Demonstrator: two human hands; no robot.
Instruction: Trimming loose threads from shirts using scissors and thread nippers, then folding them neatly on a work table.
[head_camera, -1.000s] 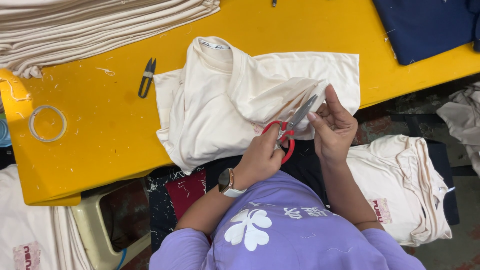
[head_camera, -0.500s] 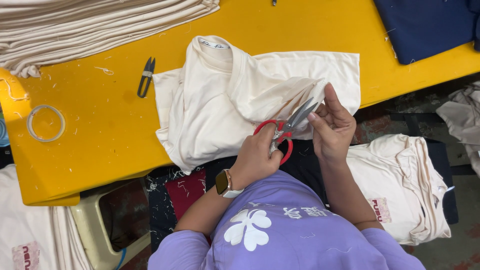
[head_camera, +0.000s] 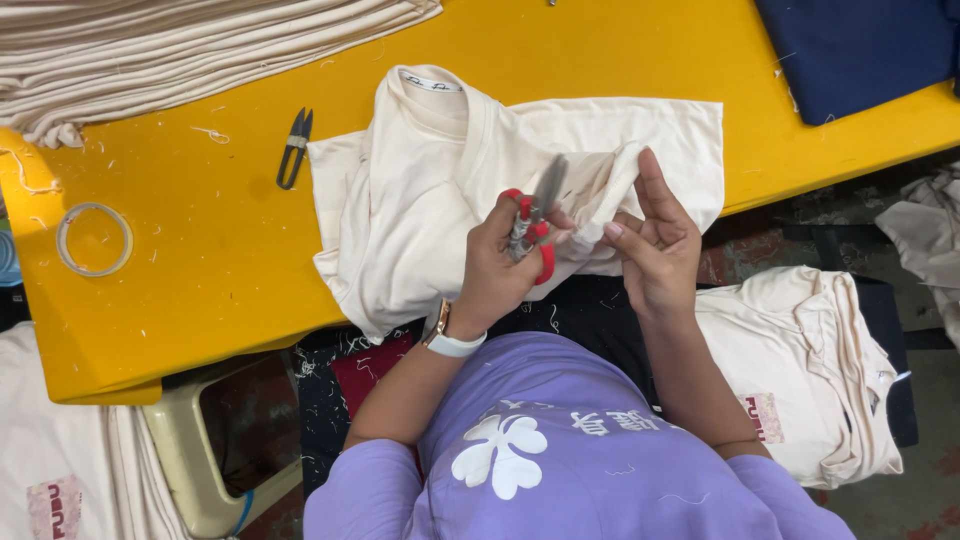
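A cream T-shirt lies crumpled on the yellow table, its collar toward the far side. My left hand, with a white-strapped watch on the wrist, grips red-handled scissors whose blades point up over the shirt. My right hand pinches a fold of the shirt's edge just right of the blades. The two hands are almost touching above the table's near edge.
Black thread snips and a clear tape ring lie on the table's left part. Stacked cream cloth is at the far left, navy cloth at the far right. Folded cream shirts sit low on the right, a beige stool low on the left.
My left hand has rolled the scissors from pointing right toward the fabric to pointing nearly straight up. My right hand keeps its pinch on the shirt's edge.
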